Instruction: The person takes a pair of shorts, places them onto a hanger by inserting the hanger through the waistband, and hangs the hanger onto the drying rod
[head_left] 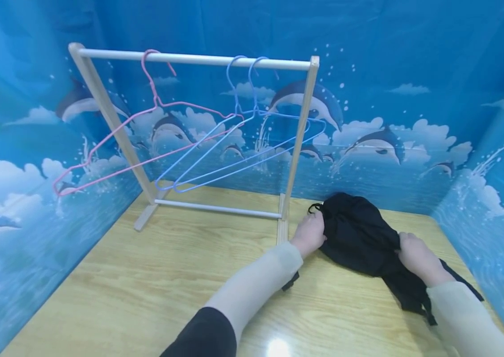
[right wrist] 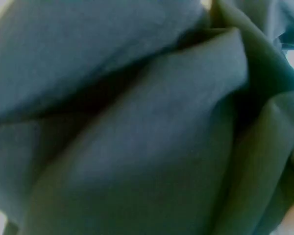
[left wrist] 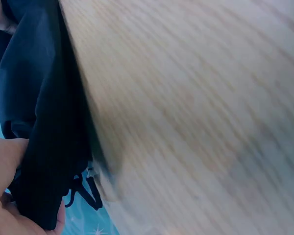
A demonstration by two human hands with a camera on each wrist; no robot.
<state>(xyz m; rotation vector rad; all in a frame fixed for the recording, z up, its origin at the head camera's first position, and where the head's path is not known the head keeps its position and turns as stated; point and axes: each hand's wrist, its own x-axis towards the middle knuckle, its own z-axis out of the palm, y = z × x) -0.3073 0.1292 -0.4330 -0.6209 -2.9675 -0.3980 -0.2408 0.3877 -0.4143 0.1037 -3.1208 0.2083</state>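
Note:
A crumpled black cloth item (head_left: 356, 233) with thin cords and straps lies bunched at the right of the table, its exact kind hidden by the folds. My left hand (head_left: 310, 232) grips its left edge; in the left wrist view, thumb and fingers (left wrist: 5, 183) pinch the fabric, and a dark looped cord (left wrist: 83, 193) dangles beside them. Farther right, my right hand (head_left: 419, 258) holds a bunched part of the same cloth. Black folds (right wrist: 152, 142) fill most of the right wrist view. Strap-like ends trail below the right hand.
Left of the cloth stands a wooden rack (head_left: 298, 144) with a white top rail (head_left: 198, 58). From it hang a pink hanger (head_left: 118, 128) and two blue hangers (head_left: 209, 136). A small black strap end (head_left: 290, 281) shows beside my left forearm. Blue dolphin-print curtains (head_left: 395, 99) surround the wooden table (head_left: 145, 292).

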